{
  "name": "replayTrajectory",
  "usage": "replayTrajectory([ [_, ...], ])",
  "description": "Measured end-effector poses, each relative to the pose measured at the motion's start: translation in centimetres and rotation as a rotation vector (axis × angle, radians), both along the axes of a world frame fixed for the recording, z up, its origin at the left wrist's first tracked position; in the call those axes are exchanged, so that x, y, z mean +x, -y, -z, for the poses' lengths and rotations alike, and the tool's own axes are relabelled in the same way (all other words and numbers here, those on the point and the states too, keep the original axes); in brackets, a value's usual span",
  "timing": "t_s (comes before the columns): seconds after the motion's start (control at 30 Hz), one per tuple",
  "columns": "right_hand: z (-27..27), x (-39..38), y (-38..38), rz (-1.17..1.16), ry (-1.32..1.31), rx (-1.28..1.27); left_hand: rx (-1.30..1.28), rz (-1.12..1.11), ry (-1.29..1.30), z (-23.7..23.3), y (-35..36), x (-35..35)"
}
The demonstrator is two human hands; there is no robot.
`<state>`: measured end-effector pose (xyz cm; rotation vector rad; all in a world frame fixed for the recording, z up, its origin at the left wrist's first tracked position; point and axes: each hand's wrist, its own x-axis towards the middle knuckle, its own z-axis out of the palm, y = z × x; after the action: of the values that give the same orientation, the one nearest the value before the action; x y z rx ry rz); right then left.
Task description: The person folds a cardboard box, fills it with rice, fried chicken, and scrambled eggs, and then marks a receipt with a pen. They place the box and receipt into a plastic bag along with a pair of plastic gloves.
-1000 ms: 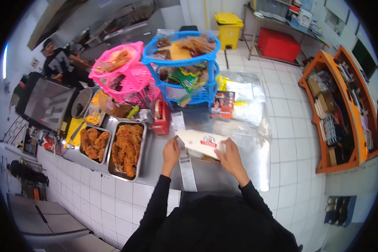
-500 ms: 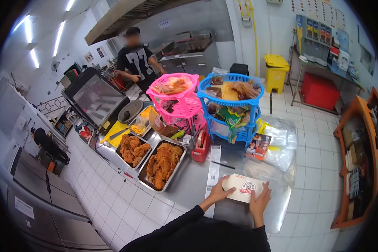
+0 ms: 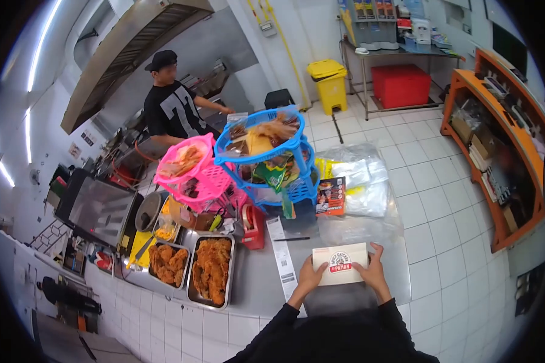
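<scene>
Between my two hands is a cream cardboard food box (image 3: 336,279) with a red-and-black chicken logo on its top. My left hand (image 3: 307,279) grips its left end, thumb on the near face. At the right end my right hand (image 3: 375,273) holds it the same way. The box is above the near part of the steel table (image 3: 254,284). A long printed receipt (image 3: 283,257) lies left of the box, with a black pen (image 3: 292,239) across it. Two metal trays of fried chicken (image 3: 211,270) stand farther left.
A red tape dispenser (image 3: 252,227) stands behind the receipt. Pink tiered baskets (image 3: 209,181) and blue tiered baskets (image 3: 312,187) hold packets. Plastic bags (image 3: 366,187) and a printed leaflet (image 3: 330,196) lie at the right. Across the table stands a person (image 3: 175,103) in black.
The view has swung to the right. The box has gone from tilted to nearly level in my hands. The person across the table has turned and stands closer to the baskets.
</scene>
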<state>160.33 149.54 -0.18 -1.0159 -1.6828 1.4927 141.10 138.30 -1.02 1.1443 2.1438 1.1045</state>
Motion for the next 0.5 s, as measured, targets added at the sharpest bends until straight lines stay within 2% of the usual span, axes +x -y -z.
replayTrajectory([
  [0.07, -0.6, 0.2, -0.7, -0.027, 0.016, 0.001, 0.097, -0.178, 0.166, 0.3, 0.3, 0.6],
  [0.13, -0.8, 0.2, -0.5, 0.005, 0.024, -0.041, 0.100, -0.217, 0.161, 1.0, 0.7, 0.7],
  [0.2, -1.5, 0.7, -0.2, 0.027, 0.089, -0.038, -0.046, -0.198, -0.072, -1.7, 0.8, 0.8],
  [0.23, -2.0, 0.7, -0.5, 0.050, 0.142, -0.032, 0.015, -0.183, -0.109, -1.8, 0.8, 0.6],
  [0.37, -2.7, 1.3, -0.6, 0.033, 0.277, 0.098, -0.057, -0.151, -0.216, -4.5, 1.1, 0.4],
  [0.47, -5.0, 1.6, -0.7, -0.002, 0.348, 0.073, -0.123, -0.132, -0.183, -6.1, 1.2, 0.4],
  [0.5, -5.9, 1.7, -0.6, -0.036, 0.371, 0.078, -0.063, -0.118, -0.239, -5.9, 1.1, 0.1],
])
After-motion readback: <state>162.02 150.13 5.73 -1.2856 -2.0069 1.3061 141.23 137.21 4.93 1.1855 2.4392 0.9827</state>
